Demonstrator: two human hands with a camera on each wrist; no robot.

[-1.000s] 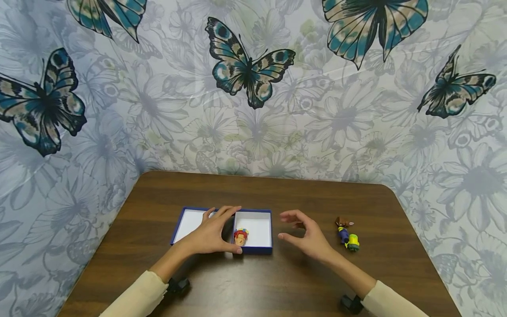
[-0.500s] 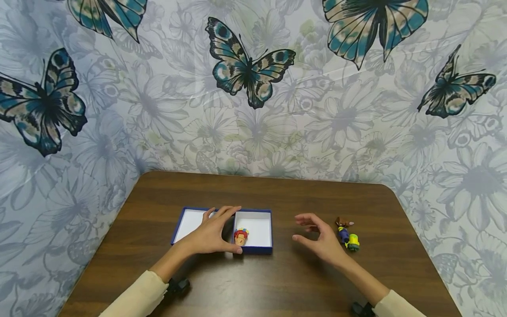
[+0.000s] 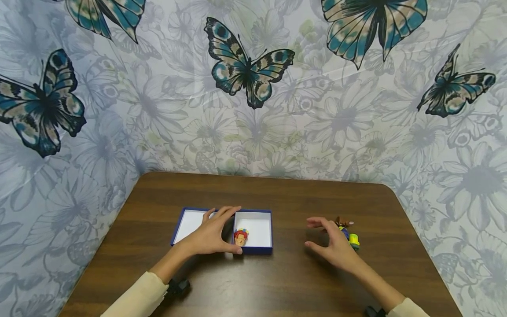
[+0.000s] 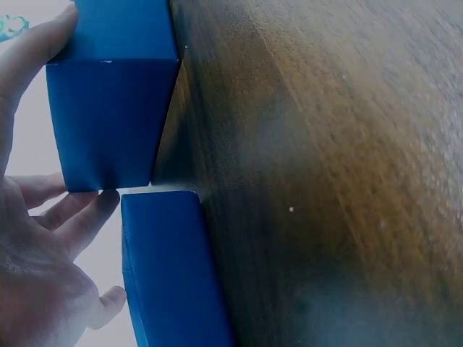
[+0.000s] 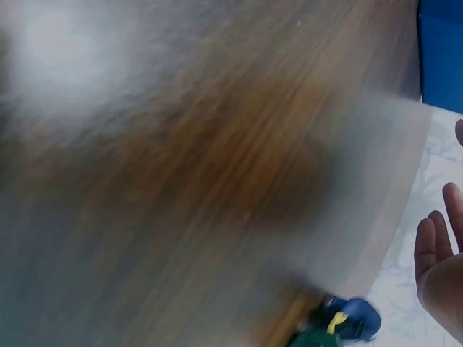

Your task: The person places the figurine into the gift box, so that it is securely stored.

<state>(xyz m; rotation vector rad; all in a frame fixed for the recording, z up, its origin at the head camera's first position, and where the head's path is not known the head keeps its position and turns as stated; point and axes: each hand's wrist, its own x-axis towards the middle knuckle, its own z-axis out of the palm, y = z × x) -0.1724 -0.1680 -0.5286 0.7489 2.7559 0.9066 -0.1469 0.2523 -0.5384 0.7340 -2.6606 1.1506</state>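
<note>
A blue-edged box with a white inside [image 3: 259, 229] lies on the table, a small red-haired figure [image 3: 240, 237] in its left part. My left hand [image 3: 206, 235] grips this box at its left end, thumb on the near wall and fingers on the far one; the left wrist view shows the thumb on the blue box [image 4: 116, 108]. My right hand [image 3: 336, 246] is empty, thumb and fingers spread apart. Just beyond it lie a brown-topped blue figure [image 3: 343, 223] and a yellow-green figure [image 3: 354, 241], both partly hidden by that hand.
Left of the box lies a second blue-edged white tray or lid [image 3: 189, 223], partly under my left hand; the left wrist view shows its blue side [image 4: 170, 267]. The brown table [image 3: 253, 189] ends at a butterfly-patterned cloth [image 3: 158, 132].
My right hand has moved right, away from the box, and now partly covers the two figures. My left hand has kept its place on the box.
</note>
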